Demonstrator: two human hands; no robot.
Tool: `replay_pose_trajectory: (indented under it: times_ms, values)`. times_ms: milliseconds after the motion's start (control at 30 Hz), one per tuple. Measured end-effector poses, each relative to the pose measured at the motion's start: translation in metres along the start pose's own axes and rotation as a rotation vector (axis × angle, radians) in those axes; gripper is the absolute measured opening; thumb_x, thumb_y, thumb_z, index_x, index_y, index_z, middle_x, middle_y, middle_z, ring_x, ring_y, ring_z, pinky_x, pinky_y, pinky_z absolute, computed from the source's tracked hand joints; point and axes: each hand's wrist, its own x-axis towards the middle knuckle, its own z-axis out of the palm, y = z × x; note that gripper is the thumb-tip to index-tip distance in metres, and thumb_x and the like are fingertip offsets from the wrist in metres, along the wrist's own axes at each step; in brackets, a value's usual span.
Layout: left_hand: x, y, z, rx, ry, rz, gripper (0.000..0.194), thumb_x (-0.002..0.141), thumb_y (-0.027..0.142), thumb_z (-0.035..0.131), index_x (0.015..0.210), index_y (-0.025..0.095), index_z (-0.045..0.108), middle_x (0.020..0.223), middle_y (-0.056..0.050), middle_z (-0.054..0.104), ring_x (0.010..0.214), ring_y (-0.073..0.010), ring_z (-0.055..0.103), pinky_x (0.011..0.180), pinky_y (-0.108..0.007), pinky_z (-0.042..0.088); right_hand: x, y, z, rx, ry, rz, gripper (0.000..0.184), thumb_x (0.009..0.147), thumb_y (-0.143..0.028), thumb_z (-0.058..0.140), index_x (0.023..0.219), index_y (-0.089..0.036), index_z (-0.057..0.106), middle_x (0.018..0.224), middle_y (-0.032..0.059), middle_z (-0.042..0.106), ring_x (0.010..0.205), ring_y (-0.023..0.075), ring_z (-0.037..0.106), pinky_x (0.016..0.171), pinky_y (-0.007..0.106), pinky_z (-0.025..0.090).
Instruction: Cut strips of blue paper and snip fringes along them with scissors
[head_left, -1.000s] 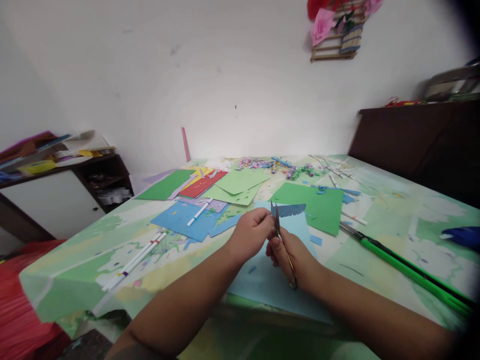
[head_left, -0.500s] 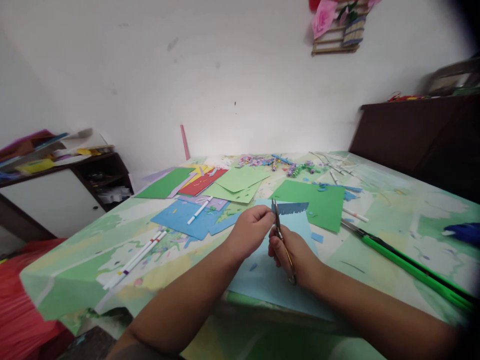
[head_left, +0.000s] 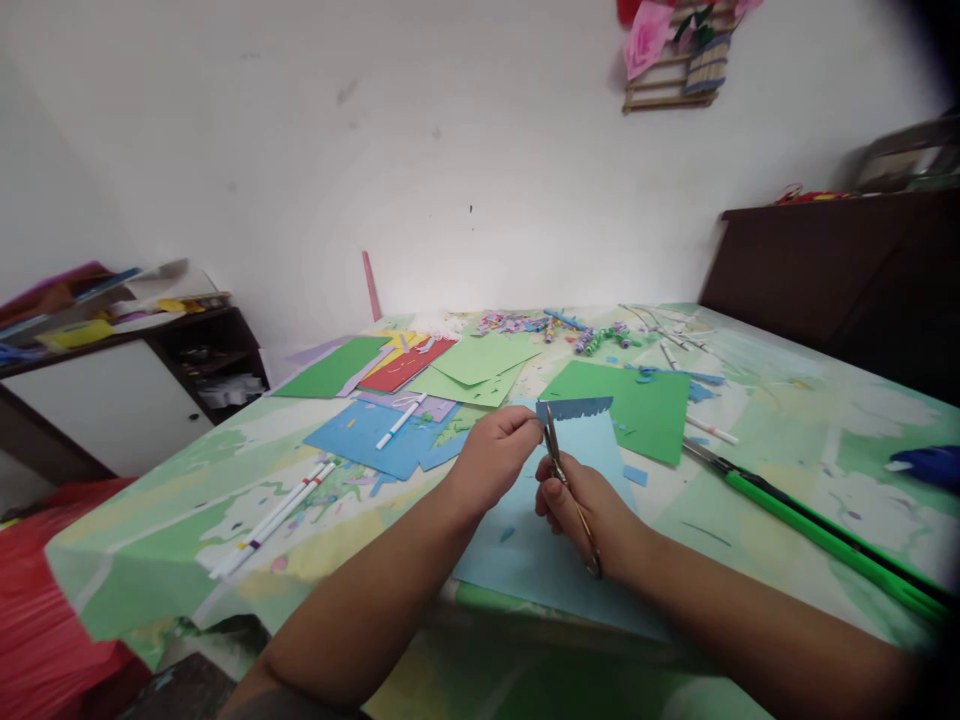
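My left hand [head_left: 496, 452] pinches the left end of a dark blue paper strip [head_left: 581, 407], whose lower edge is cut into a ragged fringe. In my right hand [head_left: 581, 505] is a pair of scissors [head_left: 553, 445], fingers closed round its handles and blades pointing up. The blades meet the strip beside my left fingertips. Under both hands a light blue sheet of paper [head_left: 525, 555] lies on the table, with a small blue scrap [head_left: 508, 534] on it. A green sheet [head_left: 637, 400] lies just behind.
A green utility knife [head_left: 817, 535] lies at the right with its blade out. White markers [head_left: 281, 510] rest at the left. Coloured sheets, among them a blue one [head_left: 367, 435] and a red one [head_left: 405, 362], spread behind. Paper scraps [head_left: 510, 322] are heaped near the wall.
The strip and my left hand have shifted slightly left and up. The scissors have tilted a little, their handles moving right. My grips are the same.
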Motion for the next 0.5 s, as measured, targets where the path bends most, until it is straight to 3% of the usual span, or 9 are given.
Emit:
replay_pose_trajectory:
  times_ms: [267, 500]
  values:
    - [-0.0016, -0.0012, 0.0014, 0.061, -0.043, 0.029, 0.018, 0.071, 0.021, 0.043, 0.054, 0.016, 0.046, 0.046, 0.007, 0.04, 0.046, -0.0069, 0.036, 0.046, -0.019, 0.028, -0.0004, 0.0018, 0.0008, -0.024, 0.01, -0.005, 0.04, 0.085, -0.054, 0.021, 0.082, -0.018, 0.039, 0.069, 0.0051, 0.056, 0.055, 0.015, 0.049, 0.052, 0.029, 0.038]
    - [-0.002, 0.0013, 0.0008, 0.079, -0.049, 0.041, 0.019, 0.071, 0.019, 0.042, 0.053, 0.016, 0.046, 0.047, 0.007, 0.045, 0.047, -0.0065, 0.039, 0.047, -0.018, 0.029, 0.0009, -0.0027, 0.0005, -0.049, -0.006, 0.023, 0.031, 0.085, -0.046, 0.025, 0.08, -0.018, 0.038, 0.066, 0.0054, 0.055, 0.053, 0.0151, 0.048, 0.049, 0.029, 0.037]
